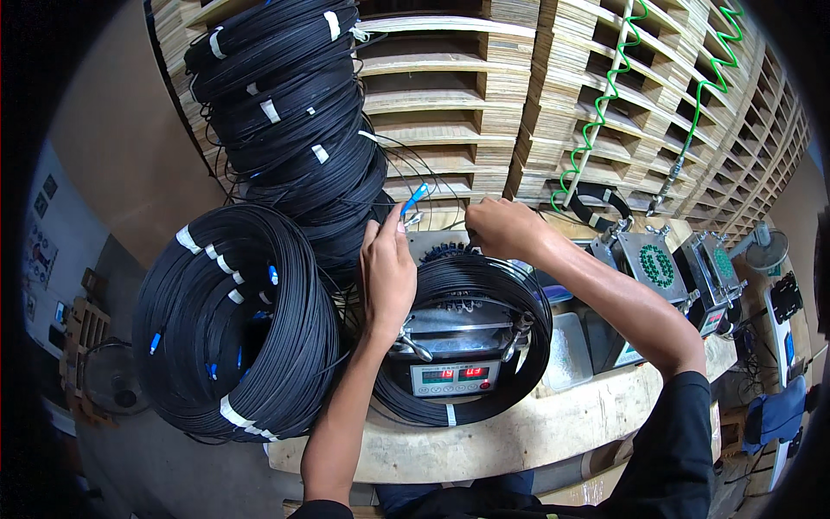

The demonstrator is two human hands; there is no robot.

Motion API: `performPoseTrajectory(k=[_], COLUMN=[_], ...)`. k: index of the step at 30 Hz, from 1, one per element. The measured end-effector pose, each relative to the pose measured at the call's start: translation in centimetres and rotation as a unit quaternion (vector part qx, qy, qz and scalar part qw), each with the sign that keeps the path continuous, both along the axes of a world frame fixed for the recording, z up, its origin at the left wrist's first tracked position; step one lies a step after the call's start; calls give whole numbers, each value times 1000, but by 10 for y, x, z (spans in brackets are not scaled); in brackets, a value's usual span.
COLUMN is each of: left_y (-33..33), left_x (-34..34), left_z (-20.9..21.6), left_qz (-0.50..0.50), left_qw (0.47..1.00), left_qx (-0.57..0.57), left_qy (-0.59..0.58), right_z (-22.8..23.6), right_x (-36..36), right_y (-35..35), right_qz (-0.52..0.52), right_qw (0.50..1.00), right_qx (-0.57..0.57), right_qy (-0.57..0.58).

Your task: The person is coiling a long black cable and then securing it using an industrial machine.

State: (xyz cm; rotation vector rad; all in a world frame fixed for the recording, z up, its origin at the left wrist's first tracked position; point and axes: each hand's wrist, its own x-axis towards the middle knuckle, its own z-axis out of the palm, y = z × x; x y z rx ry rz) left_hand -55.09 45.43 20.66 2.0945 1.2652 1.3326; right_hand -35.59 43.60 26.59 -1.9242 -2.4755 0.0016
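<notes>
My left hand [388, 270] points upward beside the polishing machine, its thumb and fingers closed on a blue fibre connector [415, 198] at the end of a thin black cable. At the far edge of the machine, my right hand [500, 227] is curled closed; its fingertips, and whatever they grip, are hidden behind the knuckles. Between the hands, several dark connectors [446, 253] stand in a row on the machine. A coil of black cable [538, 346] lies looped around the machine, whose front panel [455, 377] shows lit red digits.
A large coil of black cable [298, 320] with white ties stands at the left, before a tall stack of coils [285, 130]. Two more machines with green-dotted tops, one of them nearer [655, 265], stand to the right. Wooden pallets [441, 112] rise behind the wooden bench [415, 454].
</notes>
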Motion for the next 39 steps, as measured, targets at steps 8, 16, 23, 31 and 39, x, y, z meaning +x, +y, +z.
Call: performPoseTrajectory(k=[8, 16, 23, 31, 39], left_y=[4, 3, 0, -2, 14], left_x=[-2, -5, -4, -5, -4], left_z=[-5, -7, 1, 31, 54], left_qz=[6, -1, 3, -48, -138], left_qw=[996, 997, 998, 995, 983], left_qx=[44, -1, 39, 79, 24], left_qy=[-78, -73, -47, 34, 121], right_z=[5, -2, -23, -32, -9], right_x=[-22, -8, -11, 34, 29], right_y=[17, 28, 28, -61, -107], right_qz=[9, 35, 28, -42, -7], right_qw=[996, 998, 999, 922, 956], right_qx=[-77, -47, -9, -17, -63], right_qy=[-46, 18, 13, 383, 286])
